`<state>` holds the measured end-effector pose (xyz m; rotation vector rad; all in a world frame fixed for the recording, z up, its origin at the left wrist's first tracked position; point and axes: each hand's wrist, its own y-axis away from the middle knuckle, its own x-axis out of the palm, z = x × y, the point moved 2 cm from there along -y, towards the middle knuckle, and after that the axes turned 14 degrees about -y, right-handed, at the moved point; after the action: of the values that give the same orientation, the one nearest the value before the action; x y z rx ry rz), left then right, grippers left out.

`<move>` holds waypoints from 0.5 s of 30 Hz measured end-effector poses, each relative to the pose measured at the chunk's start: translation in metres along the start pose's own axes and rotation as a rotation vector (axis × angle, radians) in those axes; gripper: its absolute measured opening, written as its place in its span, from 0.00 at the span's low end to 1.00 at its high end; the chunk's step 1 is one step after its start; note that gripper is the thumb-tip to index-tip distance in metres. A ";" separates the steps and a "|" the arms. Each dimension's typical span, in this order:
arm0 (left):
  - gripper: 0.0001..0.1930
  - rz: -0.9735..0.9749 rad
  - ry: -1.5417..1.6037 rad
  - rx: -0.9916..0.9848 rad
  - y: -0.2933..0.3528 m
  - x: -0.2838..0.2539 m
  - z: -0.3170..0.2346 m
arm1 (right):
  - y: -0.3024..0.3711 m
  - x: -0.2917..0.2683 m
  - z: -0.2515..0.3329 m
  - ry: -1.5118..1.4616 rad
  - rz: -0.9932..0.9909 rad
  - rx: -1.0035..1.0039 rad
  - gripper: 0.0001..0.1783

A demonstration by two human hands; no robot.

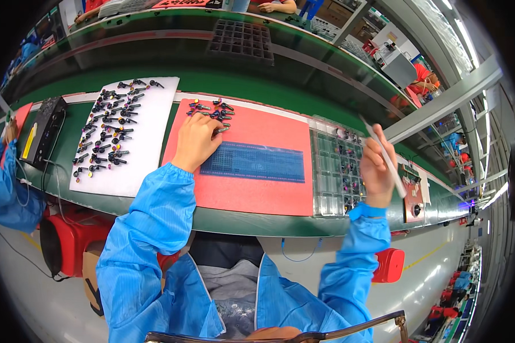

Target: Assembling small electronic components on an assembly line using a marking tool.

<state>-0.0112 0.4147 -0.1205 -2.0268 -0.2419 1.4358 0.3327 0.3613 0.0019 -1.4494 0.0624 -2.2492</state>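
Observation:
My left hand (199, 140) is closed over the pink mat (257, 200), its fingertips pinching a small black stemmed part (222, 130). Just beyond the fingers lies a small group of similar parts (223, 106) with purple and yellow round ends. Beside that hand, a blue rectangular mat (254, 163) with a fine grid rests on the pink one. Raised over the right side, my right hand (377, 171) grips a slim white pen-shaped tool (392, 166), its thin end pointing up and away. Below it is a clear compartment tray (326, 191) with small dark parts in several compartments.
On the left, a white foam sheet (160, 154) carries rows of stemmed parts, with a black box (44, 131) further left. A green conveyor (292, 106) runs behind. A dark tray (241, 40) sits beyond it. A metal post (446, 100) slants at right. A co-worker's blue sleeve (11, 188) shows far left.

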 end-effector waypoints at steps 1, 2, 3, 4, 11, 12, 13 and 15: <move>0.06 0.004 -0.002 -0.006 -0.001 0.000 0.000 | -0.013 -0.003 -0.018 -0.188 0.096 0.030 0.20; 0.07 -0.054 0.077 -0.038 -0.001 -0.003 0.001 | -0.020 -0.006 -0.040 -0.140 -0.058 -0.159 0.22; 0.07 -0.113 0.157 -0.068 -0.002 -0.005 0.002 | -0.032 -0.007 -0.060 -0.355 0.043 -0.040 0.23; 0.07 -0.110 0.165 -0.068 -0.005 -0.006 -0.002 | -0.040 -0.014 -0.072 -0.491 0.104 0.002 0.23; 0.09 -0.091 0.258 -0.196 -0.006 -0.017 -0.003 | -0.064 -0.067 -0.146 0.052 -0.045 0.153 0.26; 0.09 -0.092 0.323 -0.256 -0.006 -0.019 -0.004 | -0.063 -0.065 -0.149 0.249 -0.045 0.251 0.28; 0.09 -0.096 0.385 -0.319 -0.005 -0.019 -0.004 | -0.062 -0.066 -0.151 0.247 -0.046 0.261 0.28; 0.09 -0.145 0.479 -0.328 -0.004 -0.012 -0.005 | -0.059 -0.070 -0.154 0.267 -0.224 0.244 0.29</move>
<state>-0.0103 0.4100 -0.1083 -2.4897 -0.4273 0.8265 0.2019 0.4104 -0.1096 -1.0683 -0.2940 -2.5157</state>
